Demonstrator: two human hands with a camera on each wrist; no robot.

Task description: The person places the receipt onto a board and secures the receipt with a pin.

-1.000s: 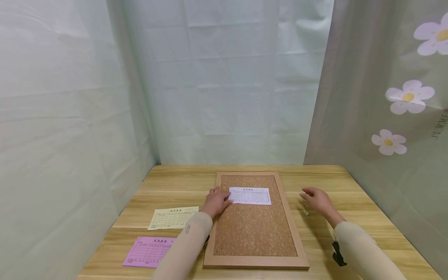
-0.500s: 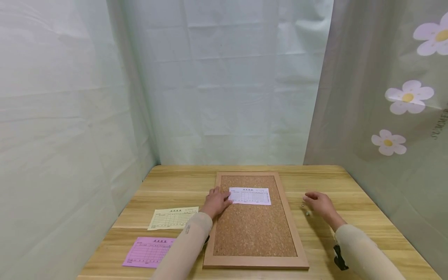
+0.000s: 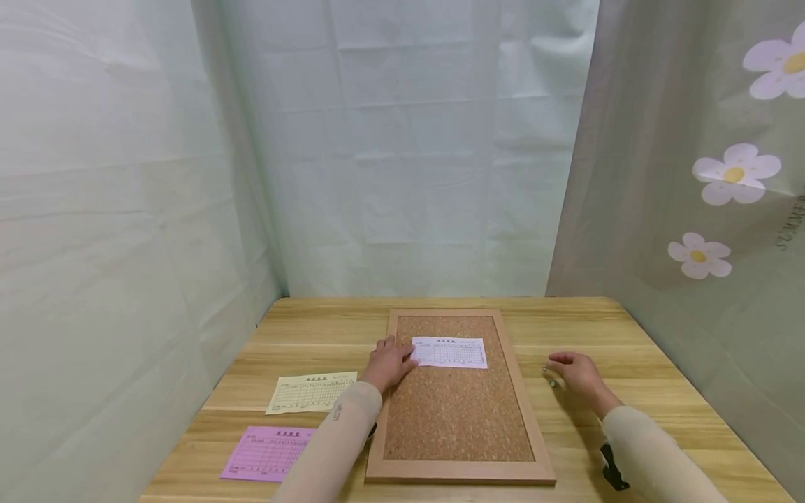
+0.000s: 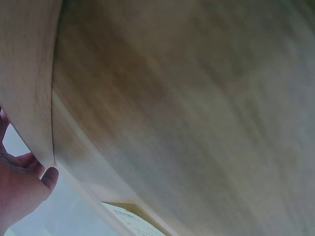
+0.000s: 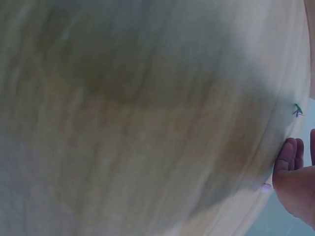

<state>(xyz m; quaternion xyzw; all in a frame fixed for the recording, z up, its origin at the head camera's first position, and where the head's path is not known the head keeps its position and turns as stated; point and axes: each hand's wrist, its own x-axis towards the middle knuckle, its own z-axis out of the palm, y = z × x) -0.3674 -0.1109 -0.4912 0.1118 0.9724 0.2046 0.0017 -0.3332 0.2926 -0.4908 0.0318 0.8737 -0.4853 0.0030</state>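
In the head view, a framed cork board point(image 3: 459, 419) lies flat on the table with a white printed slip point(image 3: 449, 353) on its upper half. My left hand point(image 3: 388, 363) rests across the board's left frame, its thumb and forefinger touching the slip's left edge. Right of the board, my right hand point(image 3: 577, 374) is low over the table, fingers loosely bent, with no held thing visible. Beside its fingertips lie tiny push pins point(image 3: 553, 383). The right wrist view shows green and purple pins point(image 5: 298, 110) and a pink pin point(image 5: 266, 188) near the fingers; the thumb is partly cut off.
A yellow printed slip point(image 3: 308, 392) and a pink printed slip point(image 3: 267, 454) lie left of the board, both partly covered by the left sleeve point(image 3: 336, 440). Pale curtains point(image 3: 415, 154) hang behind the wooden table point(image 3: 566, 321) and along its sides.
My right hand has drawn slightly toward me and to the right, with its fingers closer together beside the pins. The left hand, board and slips have stayed put.
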